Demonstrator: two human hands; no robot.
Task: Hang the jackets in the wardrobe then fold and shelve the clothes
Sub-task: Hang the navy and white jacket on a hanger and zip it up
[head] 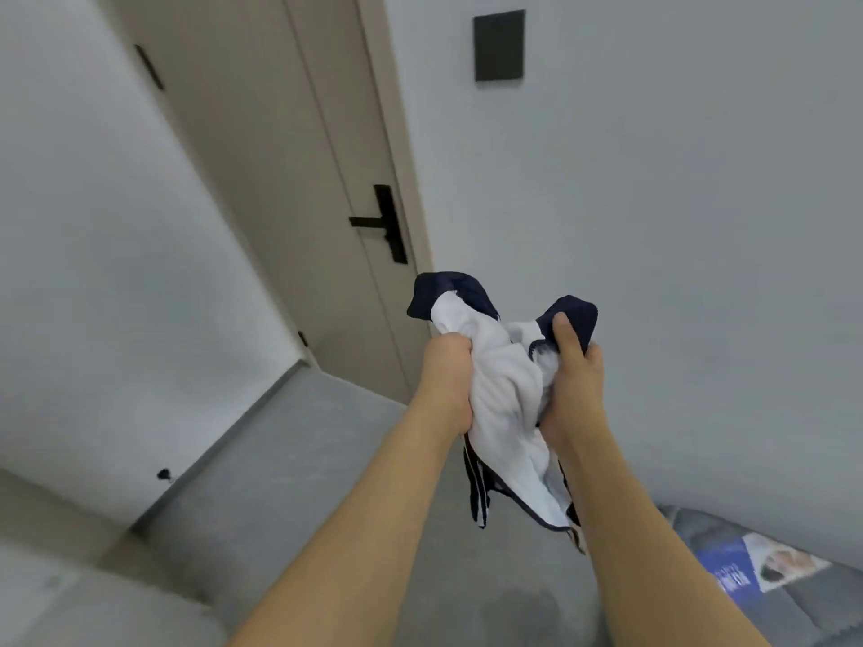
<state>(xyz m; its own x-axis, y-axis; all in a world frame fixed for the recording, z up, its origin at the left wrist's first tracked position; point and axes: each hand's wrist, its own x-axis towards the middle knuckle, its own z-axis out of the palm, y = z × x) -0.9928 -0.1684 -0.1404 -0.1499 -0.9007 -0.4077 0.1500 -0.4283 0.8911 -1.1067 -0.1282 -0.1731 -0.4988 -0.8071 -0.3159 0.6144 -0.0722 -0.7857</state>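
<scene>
garment: white-and-navy garment (502, 389) is hanging bunched at centre frame, between both hands | left hand (446, 382): fingers are clamping its left side | right hand (572, 375): fingers are curling round the right side, thumb pressing the navy edge | background: beige door (299, 179) is standing upper left, patterned bedding (756, 567) lying lower right

The garment (502, 394) bunched between the two hands is soft white cloth, faintly ribbed and matt, edged with smooth navy fabric trim. Far behind it the door (289, 179) has a flat, matt beige finish with a matt black lever handle (380, 222) that looks like metal, and the walls (700, 203) are smooth, matt pale paint with a dark matt panel (499, 45) set in. The floor (289, 459) is a smooth grey, stone-like surface, and at the near right the bedding (747, 562) is quilted grey cloth with a printed patch.
</scene>
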